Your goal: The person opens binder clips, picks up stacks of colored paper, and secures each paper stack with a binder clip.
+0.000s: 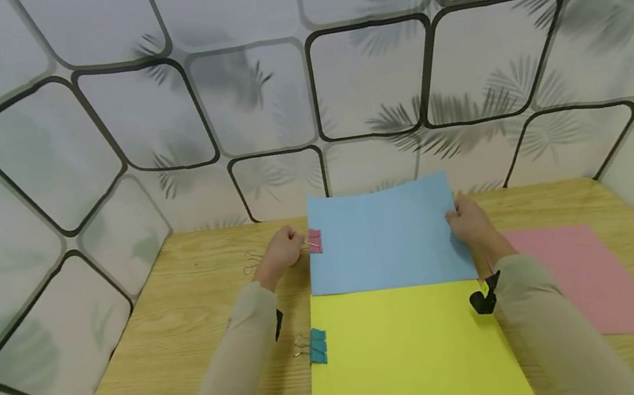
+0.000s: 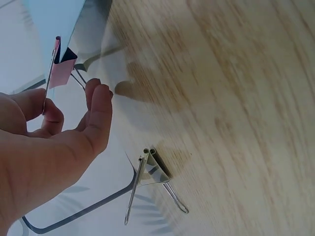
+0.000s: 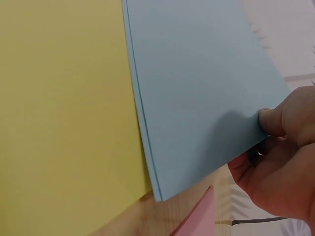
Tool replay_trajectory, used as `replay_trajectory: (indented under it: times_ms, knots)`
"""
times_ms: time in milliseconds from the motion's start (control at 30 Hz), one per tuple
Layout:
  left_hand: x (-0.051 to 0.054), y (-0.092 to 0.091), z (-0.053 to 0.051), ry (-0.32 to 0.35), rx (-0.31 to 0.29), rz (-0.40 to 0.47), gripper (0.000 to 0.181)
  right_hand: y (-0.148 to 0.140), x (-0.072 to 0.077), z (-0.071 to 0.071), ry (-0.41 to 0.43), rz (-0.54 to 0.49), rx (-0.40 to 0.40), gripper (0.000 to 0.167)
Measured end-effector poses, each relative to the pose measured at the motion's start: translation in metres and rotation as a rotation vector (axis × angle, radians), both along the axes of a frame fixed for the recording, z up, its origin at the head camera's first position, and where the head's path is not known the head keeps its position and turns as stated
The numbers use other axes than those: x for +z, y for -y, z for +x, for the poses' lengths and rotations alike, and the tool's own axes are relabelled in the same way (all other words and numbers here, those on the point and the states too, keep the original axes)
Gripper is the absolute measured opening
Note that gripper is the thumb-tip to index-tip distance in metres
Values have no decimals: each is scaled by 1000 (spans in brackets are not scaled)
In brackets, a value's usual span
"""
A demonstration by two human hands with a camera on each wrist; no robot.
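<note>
A stack of light blue paper (image 1: 386, 235) is raised at its far side, its near edge over the yellow paper (image 1: 407, 357). On its left edge sits a pink binder clip (image 1: 314, 241). My left hand (image 1: 284, 248) pinches one wire handle of that clip between thumb and finger, as the left wrist view shows. At the right edge my right hand (image 1: 471, 224) grips the blue paper, thumb on top and fingers beneath. A teal binder clip (image 1: 318, 346) holds the left edge of the yellow paper.
Pink paper (image 1: 589, 281) lies to the right on the wooden table (image 1: 150, 365). Another binder clip (image 2: 153, 172), silvery with wire handles, stands on the table beyond my left hand. A patterned cloth wall (image 1: 256, 96) rises behind the table.
</note>
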State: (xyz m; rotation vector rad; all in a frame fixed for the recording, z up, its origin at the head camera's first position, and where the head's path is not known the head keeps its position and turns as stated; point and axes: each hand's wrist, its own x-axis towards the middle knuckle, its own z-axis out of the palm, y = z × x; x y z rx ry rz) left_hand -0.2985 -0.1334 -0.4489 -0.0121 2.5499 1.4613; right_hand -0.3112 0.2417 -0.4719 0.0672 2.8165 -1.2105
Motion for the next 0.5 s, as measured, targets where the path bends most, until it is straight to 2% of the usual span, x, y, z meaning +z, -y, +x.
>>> replay_trajectory:
  times_ms: [233, 500]
  knots:
    - [2, -1, 2, -11, 1, -40, 16, 2, -7, -3, 52, 20, 22, 49]
    - [2, -6, 1, -19, 15, -94, 17, 3, -11, -1, 92, 34, 32, 48]
